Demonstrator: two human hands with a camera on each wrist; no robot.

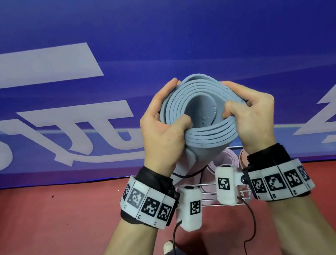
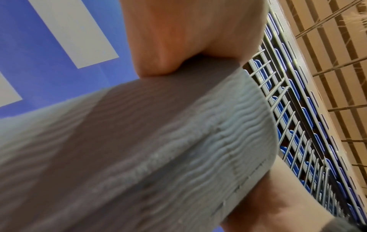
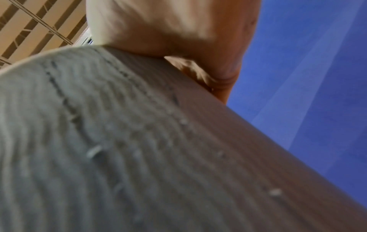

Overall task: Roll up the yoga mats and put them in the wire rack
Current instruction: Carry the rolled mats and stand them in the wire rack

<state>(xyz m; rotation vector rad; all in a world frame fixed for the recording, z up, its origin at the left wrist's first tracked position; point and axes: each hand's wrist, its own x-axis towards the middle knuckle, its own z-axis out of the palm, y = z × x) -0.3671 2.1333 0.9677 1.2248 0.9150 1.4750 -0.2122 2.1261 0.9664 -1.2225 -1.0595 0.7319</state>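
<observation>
While both hands grip the rolled grey-blue foam yoga mat [image 1: 199,113] upright above the silver wire rack [image 1: 208,185], left hand [image 1: 161,133] and right hand [image 1: 252,117] thumbs hooked inside its coil, loosening could let it unroll or snag the 2 pink rolled mats [image 1: 224,162].

No word, brand or number could be read. The blue banner [image 1: 189,23] behind carried large white strokes [image 1: 41,67], perhaps parts of characters, cut off by the frame and illegible. The wrist bands [image 1: 148,204] and the white camera housings [image 1: 225,184] bore black-and-white square code markers, with no plain text.
</observation>
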